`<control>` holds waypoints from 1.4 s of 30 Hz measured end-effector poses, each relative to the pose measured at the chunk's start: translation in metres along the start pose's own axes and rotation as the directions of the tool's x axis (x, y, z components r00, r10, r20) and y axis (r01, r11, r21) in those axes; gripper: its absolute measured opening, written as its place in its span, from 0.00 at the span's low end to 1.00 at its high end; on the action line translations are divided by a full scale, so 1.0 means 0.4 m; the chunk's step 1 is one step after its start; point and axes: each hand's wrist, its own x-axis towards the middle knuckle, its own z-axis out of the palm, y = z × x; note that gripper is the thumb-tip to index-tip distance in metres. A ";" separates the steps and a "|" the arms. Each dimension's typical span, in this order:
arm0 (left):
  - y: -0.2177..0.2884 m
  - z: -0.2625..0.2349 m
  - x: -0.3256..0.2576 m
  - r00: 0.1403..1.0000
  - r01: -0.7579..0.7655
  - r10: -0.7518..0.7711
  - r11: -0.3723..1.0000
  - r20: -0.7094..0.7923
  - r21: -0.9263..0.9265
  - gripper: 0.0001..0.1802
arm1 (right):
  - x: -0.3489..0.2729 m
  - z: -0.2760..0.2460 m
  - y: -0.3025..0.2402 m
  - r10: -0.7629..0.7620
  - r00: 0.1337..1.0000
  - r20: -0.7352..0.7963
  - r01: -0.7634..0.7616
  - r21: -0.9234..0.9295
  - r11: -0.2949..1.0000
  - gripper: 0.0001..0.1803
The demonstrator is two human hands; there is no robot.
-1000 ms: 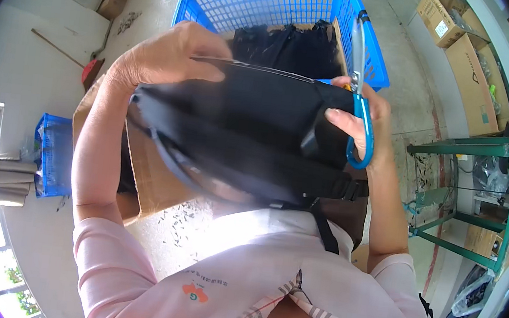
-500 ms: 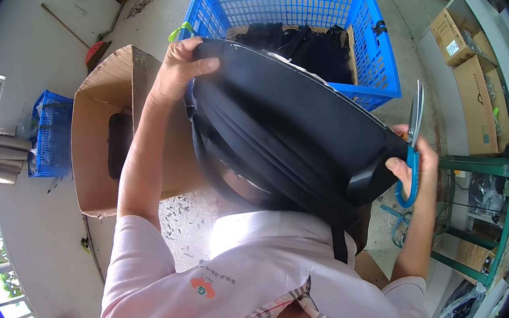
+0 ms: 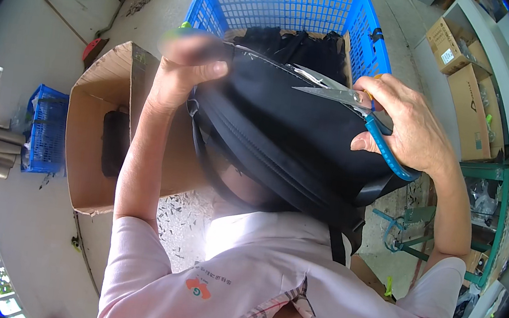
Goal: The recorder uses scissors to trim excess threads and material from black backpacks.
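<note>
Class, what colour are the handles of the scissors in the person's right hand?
Blue; the scissors show it best in the head view.

1. We see our left hand [image 3: 186, 72] motion-blurred at the fingertips, so its exact grip is unclear.
2. The black backpack [image 3: 288, 138] hides most of the dark items in the blue crate [image 3: 285, 2].
3. The scissors [image 3: 359, 117] have their handles partly covered by our right hand [image 3: 405, 129].
4. The dark object inside the cardboard box [image 3: 91, 134] is too shadowed to identify.
</note>
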 end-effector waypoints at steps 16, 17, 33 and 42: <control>-0.022 -0.031 -0.054 0.994 0.001 -0.002 1.000 -0.106 -0.011 0.13 | 0.030 0.003 -0.044 -0.076 0.997 -0.001 0.076 -0.051 0.996 0.26; -0.027 -0.035 -0.058 0.994 0.004 -0.005 1.000 -0.108 -0.014 0.13 | 0.030 -0.002 -0.047 -0.075 0.997 0.003 0.075 -0.050 0.996 0.26; -0.037 -0.040 -0.082 0.992 0.007 -0.020 0.994 -0.126 -0.109 0.13 | 0.077 0.023 -0.059 -0.084 0.993 0.077 0.086 -0.019 0.996 0.23; -0.027 -0.035 -0.084 0.993 -0.030 0.026 0.999 -0.117 -0.033 0.13 | 0.097 0.025 -0.066 -0.122 0.990 0.070 0.116 0.085 0.990 0.25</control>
